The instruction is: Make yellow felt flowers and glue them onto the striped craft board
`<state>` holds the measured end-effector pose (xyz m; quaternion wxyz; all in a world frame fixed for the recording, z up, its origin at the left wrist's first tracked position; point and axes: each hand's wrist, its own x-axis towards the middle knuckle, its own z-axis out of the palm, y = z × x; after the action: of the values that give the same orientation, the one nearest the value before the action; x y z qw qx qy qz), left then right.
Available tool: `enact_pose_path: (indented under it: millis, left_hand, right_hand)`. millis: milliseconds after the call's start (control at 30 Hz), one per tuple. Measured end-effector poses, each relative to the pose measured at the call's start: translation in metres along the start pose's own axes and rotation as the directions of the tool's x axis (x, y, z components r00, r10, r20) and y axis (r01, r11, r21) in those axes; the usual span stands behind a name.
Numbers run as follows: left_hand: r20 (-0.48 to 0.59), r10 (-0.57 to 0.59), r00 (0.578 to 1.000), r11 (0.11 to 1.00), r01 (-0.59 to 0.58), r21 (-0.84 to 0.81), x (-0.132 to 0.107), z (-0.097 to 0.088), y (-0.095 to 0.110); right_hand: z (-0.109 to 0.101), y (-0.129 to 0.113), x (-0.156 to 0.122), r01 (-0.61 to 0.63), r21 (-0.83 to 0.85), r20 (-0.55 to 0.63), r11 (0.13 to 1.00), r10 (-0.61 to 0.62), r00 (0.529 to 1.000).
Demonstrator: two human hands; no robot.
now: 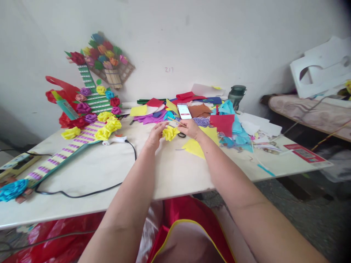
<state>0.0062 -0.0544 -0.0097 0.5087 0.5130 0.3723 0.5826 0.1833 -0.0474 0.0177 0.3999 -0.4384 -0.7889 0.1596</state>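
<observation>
A white wall (197,47) backs a pale tabletop (178,175). Just in front of a phone (185,112), a yellow paper flower (170,134) looks light, crushable, best held at its base. Left of the phone, the left hand (157,134) curls, its grip unclear; before it, the right hand's (190,129) fingers pinch a slim stick (173,120), forearms outstretched.

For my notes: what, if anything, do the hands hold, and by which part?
The right hand holds a thin stick by its near end. The left hand is at the yellow paper flower; whether it holds it cannot be told.
</observation>
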Motion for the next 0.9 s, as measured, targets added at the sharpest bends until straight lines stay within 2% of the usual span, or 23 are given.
enact_pose_path:
  millis: [267,733,900]
  left_hand:
    - [0.079,-0.04,0.996,0.999,0.041,-0.007,-0.006,0.004,0.003]
    - [0.05,-0.06,0.997,0.998,0.06,-0.008,-0.006,0.008,0.004]
    - [0.081,-0.102,0.991,0.995,0.103,-0.004,-0.007,0.007,0.004]
  right_hand:
    - [0.005,0.004,0.003,-0.003,-0.073,-0.068,0.997,-0.002,0.998]
    - [0.011,0.008,0.003,0.002,-0.077,-0.081,0.997,-0.009,0.997]
    - [0.011,0.004,0.003,0.015,-0.08,-0.069,0.997,-0.021,0.997]
